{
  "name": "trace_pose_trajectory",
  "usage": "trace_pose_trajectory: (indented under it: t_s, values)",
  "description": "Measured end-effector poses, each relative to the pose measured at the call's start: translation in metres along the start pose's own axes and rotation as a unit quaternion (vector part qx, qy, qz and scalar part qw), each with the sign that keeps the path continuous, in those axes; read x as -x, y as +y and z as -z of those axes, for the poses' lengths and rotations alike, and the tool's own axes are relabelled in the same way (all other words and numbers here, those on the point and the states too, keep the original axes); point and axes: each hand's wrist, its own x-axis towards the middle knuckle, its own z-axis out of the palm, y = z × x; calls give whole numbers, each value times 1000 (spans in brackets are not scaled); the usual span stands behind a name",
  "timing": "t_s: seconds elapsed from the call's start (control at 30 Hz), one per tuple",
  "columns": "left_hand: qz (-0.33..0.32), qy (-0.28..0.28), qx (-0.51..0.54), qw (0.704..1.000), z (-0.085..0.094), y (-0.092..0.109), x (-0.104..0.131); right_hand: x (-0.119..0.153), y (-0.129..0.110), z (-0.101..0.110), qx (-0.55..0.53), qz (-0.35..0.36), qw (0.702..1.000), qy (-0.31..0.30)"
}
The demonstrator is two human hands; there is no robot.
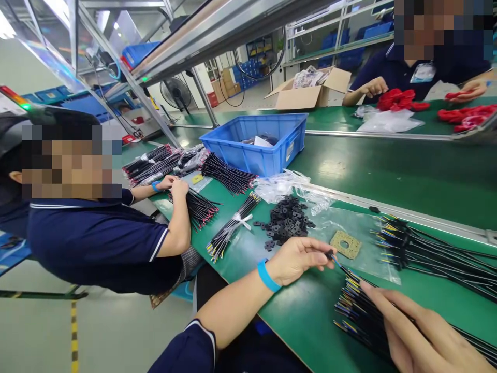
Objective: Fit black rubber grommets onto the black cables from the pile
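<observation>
At 4 o'clock the right hand [419,321], grip unclear, covers seemingly unfitted cables [361,316]; at 5 the left hand [298,261] pinches a black piece [330,254] by wire ends; at its 3, apparently fitted cables [446,254]; at its 12, many loose pieces [289,220]

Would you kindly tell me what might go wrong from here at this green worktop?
The left hand pinches a small black piece; that grip might slip, dropping it onto the green worktop. The slender black cables have blue and yellow wire ends lying unevenly by the right hand, so they might tangle or snag.
</observation>
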Motion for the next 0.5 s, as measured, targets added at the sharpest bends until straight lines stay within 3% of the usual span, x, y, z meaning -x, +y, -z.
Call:
trace_pose_trajectory:
  t_s: [0.3,0.5]
  values:
    - [14,8,-66,998,4,-1,1,-5,10,12,6,27,1000,-13]
    - [-19,-29,-191,981,4,1,5,-6,3,16,24,-33,999,4]
